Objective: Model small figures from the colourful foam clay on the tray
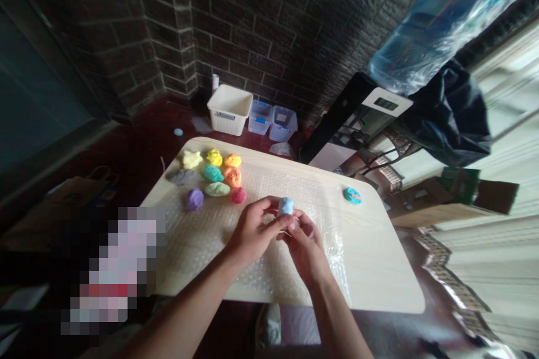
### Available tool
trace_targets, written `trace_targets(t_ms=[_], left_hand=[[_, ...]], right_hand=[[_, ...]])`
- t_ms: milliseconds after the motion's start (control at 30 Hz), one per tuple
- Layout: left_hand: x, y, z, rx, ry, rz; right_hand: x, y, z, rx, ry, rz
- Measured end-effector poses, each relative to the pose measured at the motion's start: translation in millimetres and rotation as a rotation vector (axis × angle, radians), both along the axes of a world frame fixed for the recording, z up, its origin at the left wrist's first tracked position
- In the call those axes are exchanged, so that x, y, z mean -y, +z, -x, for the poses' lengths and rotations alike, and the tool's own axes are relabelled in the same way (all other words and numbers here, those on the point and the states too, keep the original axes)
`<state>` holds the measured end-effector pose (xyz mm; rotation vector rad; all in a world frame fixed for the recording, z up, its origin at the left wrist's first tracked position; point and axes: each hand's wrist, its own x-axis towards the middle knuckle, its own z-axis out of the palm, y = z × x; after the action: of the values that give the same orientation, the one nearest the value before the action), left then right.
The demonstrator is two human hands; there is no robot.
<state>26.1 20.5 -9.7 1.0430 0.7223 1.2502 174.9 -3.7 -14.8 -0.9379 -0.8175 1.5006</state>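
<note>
Both of my hands are raised over the middle of a light wooden table [379, 269] and pinch a small light-blue lump of clay [286, 206] between their fingertips. My left hand [254, 230] holds it from the left, my right hand [304, 241] from below and the right. Under them lies a sheet of bubble wrap [202, 235]. At the far left of the sheet sit several clay lumps: yellow [214, 156], orange [232, 160], teal [213, 173], green [217, 189], purple [194, 198], pink [238, 195] and grey [181, 176].
A teal clay piece [352, 195] lies alone near the table's far right edge. Behind the table stand a white basket [229, 109] and two clear plastic boxes [273, 120] by a brick wall. A water dispenser [366, 118] with a blue bottle stands at right.
</note>
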Motion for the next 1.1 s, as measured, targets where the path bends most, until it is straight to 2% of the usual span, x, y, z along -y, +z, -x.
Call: trace_targets(t_ms=[67,167,267,333,500,633,833,1100], left_hand=[[1.2,0.2,2.3,-0.042,0.015,-0.036],[3.7,2.1,4.0,-0.149,0.013,-0.100],[5.8,4.6,3.2,-0.317,0.040,-0.209],[6.9,5.4,2.3,-0.415,0.065,-0.309],[9.9,1.9,-0.2,-0.473,0.061,-0.451],[11.7,-0.6,-1.4,-0.481,0.064,-0.444],[10.5,3.7,-4.1,-0.452,0.028,-0.425],[11.2,6.4,-0.8,-0.424,-0.020,-0.385]], right_hand=[[-0.1,0.4,-2.7,0.101,-0.084,-0.065],[3.5,7.6,-6.0,0.325,-0.237,-0.242],[9.2,16.6,-6.0,0.593,-0.264,-0.448],[10.7,18.2,-5.8,0.646,-0.258,-0.472],[4.9,6.7,-7.8,0.331,-0.173,-0.269],[1.7,1.8,-7.2,0.164,-0.130,-0.204],[2.9,2.4,-8.8,-0.079,-0.014,-0.112],[5.4,2.7,-4.0,-0.036,-0.046,-0.123]])
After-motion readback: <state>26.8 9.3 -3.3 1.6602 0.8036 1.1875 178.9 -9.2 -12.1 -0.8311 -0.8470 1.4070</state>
